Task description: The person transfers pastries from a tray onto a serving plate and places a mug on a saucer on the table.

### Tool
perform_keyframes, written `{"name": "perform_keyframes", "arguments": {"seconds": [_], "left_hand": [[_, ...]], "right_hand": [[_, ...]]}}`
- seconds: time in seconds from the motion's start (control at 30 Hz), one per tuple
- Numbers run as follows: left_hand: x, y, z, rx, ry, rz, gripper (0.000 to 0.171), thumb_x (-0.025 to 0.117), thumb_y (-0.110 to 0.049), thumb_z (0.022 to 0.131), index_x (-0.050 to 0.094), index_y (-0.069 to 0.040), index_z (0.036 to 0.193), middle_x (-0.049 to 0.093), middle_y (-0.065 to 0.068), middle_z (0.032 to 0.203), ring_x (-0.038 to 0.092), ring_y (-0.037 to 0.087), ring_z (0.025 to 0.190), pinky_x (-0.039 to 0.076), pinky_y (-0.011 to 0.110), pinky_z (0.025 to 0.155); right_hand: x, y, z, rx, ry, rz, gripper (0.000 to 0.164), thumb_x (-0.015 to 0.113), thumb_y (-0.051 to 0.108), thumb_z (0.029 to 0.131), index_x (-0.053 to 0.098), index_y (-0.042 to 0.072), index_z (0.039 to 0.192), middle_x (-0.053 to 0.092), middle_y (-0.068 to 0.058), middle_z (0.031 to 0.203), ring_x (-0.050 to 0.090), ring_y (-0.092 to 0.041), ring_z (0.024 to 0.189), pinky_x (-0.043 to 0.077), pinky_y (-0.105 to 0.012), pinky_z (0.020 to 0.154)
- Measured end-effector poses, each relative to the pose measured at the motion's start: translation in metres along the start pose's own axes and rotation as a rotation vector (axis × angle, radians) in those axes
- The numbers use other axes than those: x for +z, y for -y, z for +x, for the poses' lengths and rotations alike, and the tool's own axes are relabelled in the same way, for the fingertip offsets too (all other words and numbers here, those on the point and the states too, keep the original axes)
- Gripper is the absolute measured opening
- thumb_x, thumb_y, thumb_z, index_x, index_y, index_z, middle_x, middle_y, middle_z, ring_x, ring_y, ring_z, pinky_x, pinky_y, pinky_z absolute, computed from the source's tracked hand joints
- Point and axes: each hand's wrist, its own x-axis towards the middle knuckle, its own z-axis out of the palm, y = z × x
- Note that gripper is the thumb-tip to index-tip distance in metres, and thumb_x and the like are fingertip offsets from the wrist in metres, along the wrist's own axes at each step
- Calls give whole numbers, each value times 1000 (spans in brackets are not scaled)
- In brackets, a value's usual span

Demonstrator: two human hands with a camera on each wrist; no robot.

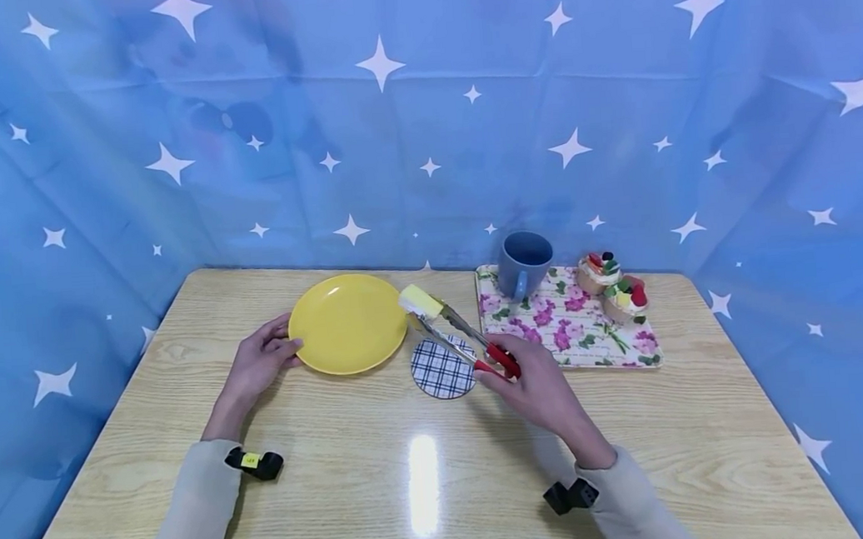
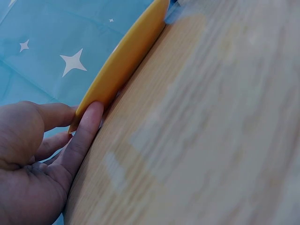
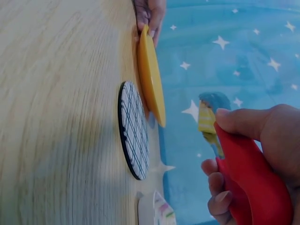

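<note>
My left hand (image 1: pixel 257 361) pinches the left rim of a round yellow plate (image 1: pixel 348 324), thumb on top and fingers beneath, in the left wrist view. Metal tongs with red handles (image 3: pixel 253 176) are gripped in my right hand (image 1: pixel 537 383). Between the tips of the tongs is a small yellow-and-white slice, like layered cake (image 1: pixel 420 301), held up by the plate's right edge. Beneath the tongs lies a round checked coaster (image 1: pixel 442 369), partly covered by them in the head view.
A floral tray (image 1: pixel 567 327) lies on the right of the wooden table (image 1: pixel 341 484). On it stand a blue mug (image 1: pixel 525 265) and two toy-like cupcakes (image 1: pixel 624 300) with fruit on top. A blue star-patterned curtain (image 1: pixel 422 136) hangs behind the table and at both sides.
</note>
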Motion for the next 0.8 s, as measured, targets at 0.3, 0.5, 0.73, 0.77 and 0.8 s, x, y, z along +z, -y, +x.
{"name": "perform_keyframes", "arguments": {"seconds": [0.3, 0.5, 0.73, 0.77, 0.8], "left_hand": [[0, 2, 1, 7, -2, -13, 64, 63, -18, 104, 35, -12, 161, 50, 20, 140, 69, 1, 97, 65, 25, 87], [0, 2, 2, 6, -7, -10, 64, 63, -18, 104, 35, -11, 161, 51, 19, 139, 68, 0, 98, 65, 25, 87], [1, 1, 1, 4, -4, -26, 65, 64, -18, 103, 35, -12, 161, 50, 20, 141, 68, 0, 99, 65, 25, 88], [1, 0, 1, 5, -3, -28, 64, 64, -18, 103, 35, -12, 161, 50, 21, 141, 68, 0, 98, 65, 25, 88], [1, 0, 1, 6, -1, -30, 64, 64, -18, 103, 35, -12, 161, 50, 21, 141, 68, 0, 98, 65, 25, 88]], "right_hand": [[13, 7, 7, -33, 27, -4, 51, 81, 35, 90, 67, 11, 133, 72, -8, 111, 58, -17, 87, 49, -23, 66], [24, 16, 13, -41, 42, -4, 53, 81, 33, 89, 66, 10, 134, 71, -7, 109, 56, -18, 87, 47, -25, 66], [36, 25, 19, -42, 69, -5, 54, 80, 33, 90, 65, 11, 137, 70, -9, 125, 65, -23, 104, 60, -39, 85], [37, 26, 20, -40, 74, -5, 54, 80, 34, 90, 65, 11, 137, 70, -9, 126, 65, -23, 105, 60, -40, 86], [39, 26, 21, -38, 77, -10, 54, 80, 34, 90, 65, 12, 137, 70, -9, 126, 65, -22, 105, 60, -39, 87]]}}
